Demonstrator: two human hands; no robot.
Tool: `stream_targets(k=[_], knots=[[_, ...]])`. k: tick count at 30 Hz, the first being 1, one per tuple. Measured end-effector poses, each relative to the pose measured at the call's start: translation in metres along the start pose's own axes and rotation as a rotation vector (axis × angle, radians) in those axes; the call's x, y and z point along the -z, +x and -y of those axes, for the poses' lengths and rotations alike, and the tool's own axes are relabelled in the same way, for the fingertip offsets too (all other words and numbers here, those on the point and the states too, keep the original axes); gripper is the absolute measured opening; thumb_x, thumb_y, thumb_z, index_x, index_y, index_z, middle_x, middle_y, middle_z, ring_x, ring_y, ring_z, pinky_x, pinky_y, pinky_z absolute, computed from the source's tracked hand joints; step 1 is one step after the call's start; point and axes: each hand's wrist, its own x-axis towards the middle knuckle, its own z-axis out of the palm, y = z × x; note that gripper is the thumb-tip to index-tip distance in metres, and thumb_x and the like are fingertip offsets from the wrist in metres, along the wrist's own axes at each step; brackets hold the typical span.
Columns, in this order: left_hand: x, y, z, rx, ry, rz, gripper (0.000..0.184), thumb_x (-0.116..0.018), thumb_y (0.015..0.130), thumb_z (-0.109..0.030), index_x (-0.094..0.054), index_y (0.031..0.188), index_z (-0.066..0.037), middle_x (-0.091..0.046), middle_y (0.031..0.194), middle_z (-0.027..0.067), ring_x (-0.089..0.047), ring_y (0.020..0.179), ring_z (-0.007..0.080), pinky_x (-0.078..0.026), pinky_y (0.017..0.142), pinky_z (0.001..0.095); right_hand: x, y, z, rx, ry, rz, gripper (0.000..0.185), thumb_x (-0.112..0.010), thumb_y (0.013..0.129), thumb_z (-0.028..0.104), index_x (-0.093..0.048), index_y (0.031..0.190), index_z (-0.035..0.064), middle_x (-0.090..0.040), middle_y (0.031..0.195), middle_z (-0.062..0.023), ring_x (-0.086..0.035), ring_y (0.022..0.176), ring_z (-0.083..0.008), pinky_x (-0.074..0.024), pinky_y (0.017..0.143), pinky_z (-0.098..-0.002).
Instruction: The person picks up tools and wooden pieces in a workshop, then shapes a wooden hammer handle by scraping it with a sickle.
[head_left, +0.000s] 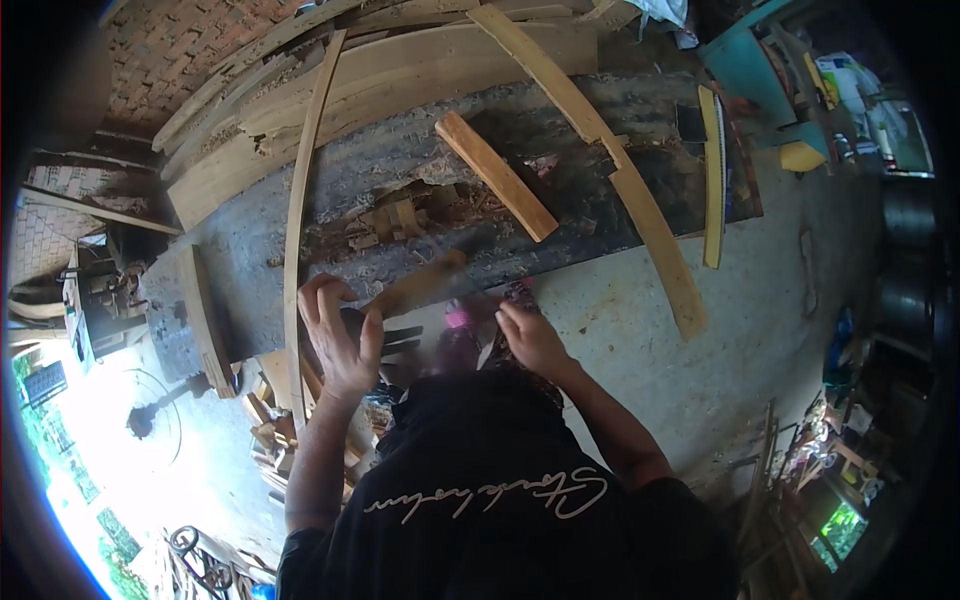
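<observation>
My left hand [340, 335] is curled at the near edge of a large dark, rough slab [235, 270]. Its thumb and fingers close round the near end of a short wooden piece [420, 282], blurred by motion, and a dark shape shows between them. Beside this hand runs a long thin wooden strip [306, 170]. To the right, my right hand [535, 342] is closed in front of my body, past the slab's edge; what its fingers hold is too small and blurred to make out. Pink footwear [459, 320] shows between the hands.
On the slab lie an orange-brown block [495, 175], a long curved board [650, 235], a yellow strip [713, 175] and a short plank [204, 320]. Large boards [430, 70] lie behind. Wood offcuts [275, 435] are piled at lower left, beside the grey floor [600, 320].
</observation>
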Motion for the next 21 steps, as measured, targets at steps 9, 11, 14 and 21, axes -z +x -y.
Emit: stream_targets(k=[9, 11, 14, 21], knots=[[-0.014, 0.024, -0.019, -0.104, -0.002, -0.019, 0.052, -0.064, 0.077, -0.04, -0.046, 0.107, 0.0, -0.043, 0.115, 0.024, -0.044, 0.108, 0.0381, -0.035, 0.093, 0.0486, 0.037, 0.005, 0.063, 0.013, 0.159, 0.189, 0.035, -0.051, 0.098, 0.023, -0.054, 0.131, 0.0116, -0.066, 0.103, -0.0168, -0.066, 0.085, -0.0327, -0.0522, 0.07, -0.0424], [-0.015, 0.024, -0.022, -0.106, 0.016, -0.03, 0.052, -0.064, 0.077, -0.039, -0.046, 0.106, 0.0, -0.043, 0.115, 0.0239, -0.044, 0.108, 0.038, -0.035, 0.094, 0.0487, 0.033, 0.009, 0.057, 0.031, 0.202, 0.199, 0.037, -0.051, 0.098, 0.022, -0.053, 0.133, 0.0123, -0.066, 0.101, -0.0162, -0.066, 0.084, -0.0326, -0.0528, 0.071, -0.0417], [-0.012, 0.023, -0.02, -0.064, 0.017, -0.013, 0.051, -0.064, 0.076, -0.039, -0.046, 0.105, 0.0, -0.043, 0.115, 0.0238, -0.043, 0.108, 0.0377, -0.035, 0.094, 0.0484, 0.031, 0.012, 0.057, -0.042, 0.311, 0.293, 0.04, -0.051, 0.098, 0.021, -0.051, 0.137, 0.0135, -0.067, 0.101, -0.015, -0.066, 0.084, -0.0326, -0.0536, 0.073, -0.0411], [-0.015, 0.017, -0.021, -0.06, 0.006, 0.01, 0.05, -0.064, 0.076, -0.038, -0.046, 0.105, 0.0, -0.042, 0.116, 0.0238, -0.043, 0.108, 0.037, -0.036, 0.092, 0.0478, 0.031, 0.005, 0.04, 0.039, 0.15, 0.18, 0.037, -0.052, 0.098, 0.021, -0.053, 0.133, 0.0098, -0.066, 0.097, -0.0184, -0.066, 0.077, -0.0334, -0.0515, 0.067, -0.0441]])
